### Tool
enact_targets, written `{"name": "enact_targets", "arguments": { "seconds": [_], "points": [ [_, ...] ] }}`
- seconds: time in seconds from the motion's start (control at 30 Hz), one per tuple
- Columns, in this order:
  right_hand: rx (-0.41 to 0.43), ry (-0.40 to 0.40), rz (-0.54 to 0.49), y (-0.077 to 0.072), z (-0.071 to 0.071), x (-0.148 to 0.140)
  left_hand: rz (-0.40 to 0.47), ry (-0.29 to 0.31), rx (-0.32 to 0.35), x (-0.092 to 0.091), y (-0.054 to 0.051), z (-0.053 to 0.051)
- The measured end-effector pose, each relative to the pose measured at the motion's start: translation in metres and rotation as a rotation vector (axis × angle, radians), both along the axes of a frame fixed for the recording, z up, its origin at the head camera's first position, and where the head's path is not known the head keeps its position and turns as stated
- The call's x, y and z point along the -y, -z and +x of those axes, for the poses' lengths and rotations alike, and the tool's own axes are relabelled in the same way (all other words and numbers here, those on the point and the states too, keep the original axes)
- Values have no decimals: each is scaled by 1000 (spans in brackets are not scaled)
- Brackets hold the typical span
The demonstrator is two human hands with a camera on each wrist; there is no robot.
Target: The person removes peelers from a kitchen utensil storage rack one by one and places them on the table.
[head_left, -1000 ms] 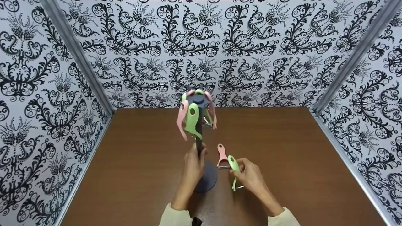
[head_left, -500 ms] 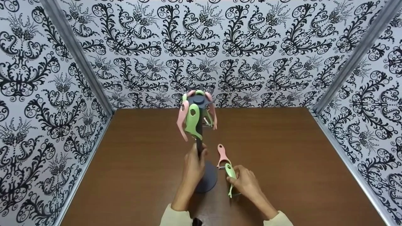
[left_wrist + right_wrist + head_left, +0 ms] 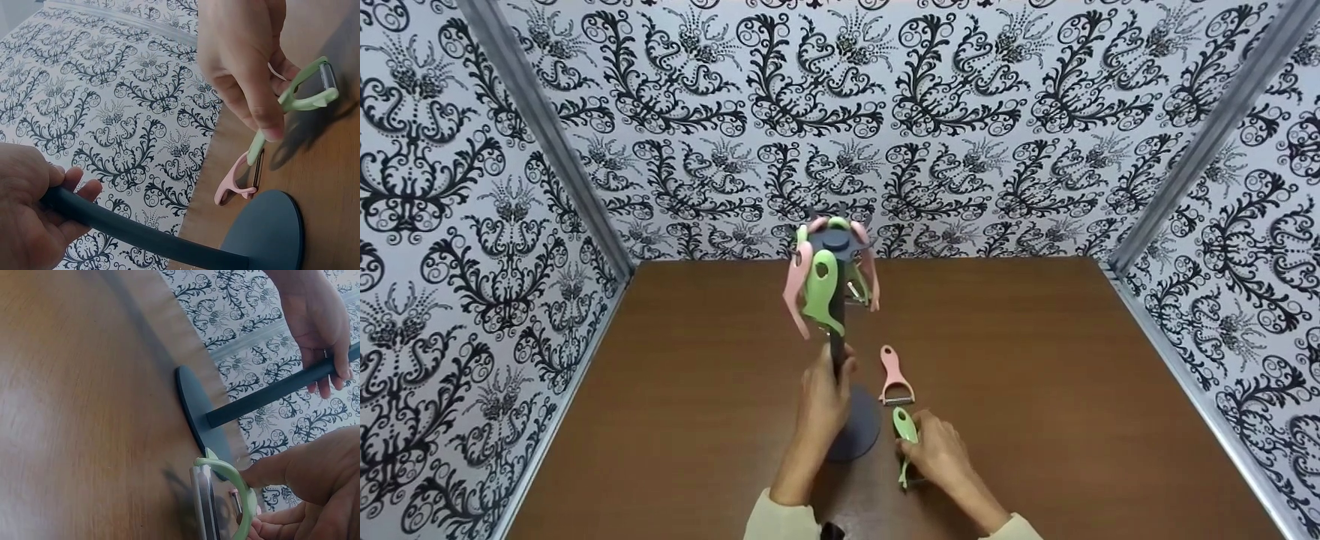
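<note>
My left hand [image 3: 823, 394] grips the upright pole of a dark grey stand [image 3: 270, 396], whose round base [image 3: 856, 431] sits on the table. From the stand's top hang several pink and green peelers, among them a green peeler [image 3: 820, 289] at the front and a pink peeler [image 3: 797, 281] beside it. Right of the base, my right hand [image 3: 941, 450] pinches another green peeler [image 3: 298, 93] between thumb and fingers, its blade end towards me, low over the table. A pink peeler [image 3: 892, 367] lies on the table just beyond that hand.
The brown wooden table [image 3: 697, 390] extends to both sides of the stand. Patterned walls [image 3: 840, 112] close in the back and sides, with grey metal strips [image 3: 540, 135] along the corners. A small black object [image 3: 831, 531] shows by the left sleeve.
My right hand has drawn the green peeler towards me and slightly left, lowering it nearer the table. The left hand keeps its hold on the pole.
</note>
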State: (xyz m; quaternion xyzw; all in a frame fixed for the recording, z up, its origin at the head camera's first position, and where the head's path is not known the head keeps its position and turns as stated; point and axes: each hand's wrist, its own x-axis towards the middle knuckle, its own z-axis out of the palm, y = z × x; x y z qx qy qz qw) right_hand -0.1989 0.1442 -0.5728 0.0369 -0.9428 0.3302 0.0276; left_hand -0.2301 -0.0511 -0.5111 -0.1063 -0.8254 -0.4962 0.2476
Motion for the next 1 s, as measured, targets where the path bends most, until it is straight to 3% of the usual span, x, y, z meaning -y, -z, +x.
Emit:
{"name": "enact_targets", "arguments": {
  "seconds": [0.27, 1.0],
  "points": [
    [51, 12, 9, 7, 0, 3, 42, 27, -27, 0, 1, -1],
    [31, 19, 54, 12, 1, 7, 38, 31, -50, 0, 1, -1]
  ]
}}
